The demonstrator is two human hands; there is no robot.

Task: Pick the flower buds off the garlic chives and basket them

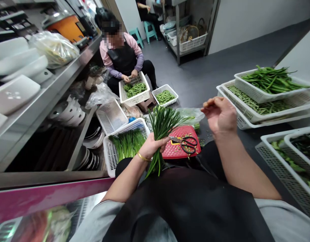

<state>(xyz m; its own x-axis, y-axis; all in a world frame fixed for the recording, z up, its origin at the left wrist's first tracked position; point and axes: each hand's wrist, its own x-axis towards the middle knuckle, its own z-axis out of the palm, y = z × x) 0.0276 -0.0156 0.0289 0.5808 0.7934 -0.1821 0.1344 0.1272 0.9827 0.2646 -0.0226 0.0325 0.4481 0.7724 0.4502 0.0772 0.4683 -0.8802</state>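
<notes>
My left hand (155, 146) is wrapped round a bunch of flowering chives (163, 122), long green stems fanned upward with their cut ends hanging below the fist. Raised to the right, apart from the bunch, is my right hand (220, 114); its fingers are curled together and I see nothing in them. Black-handled scissors (187, 144) lie on a red quilted-looking stool top (173, 153), among scattered green bits. More chives (128, 143) lie in a white plastic basket (108, 158) beside my left forearm.
Across from me, a seated person (123, 55) handles green beans in a white basket (133, 100). A small basket of beans (165, 96) stands nearby. Stacked baskets (245, 117) of green vegetables line the right. Metal shelving (56, 84) with dishes runs along the left.
</notes>
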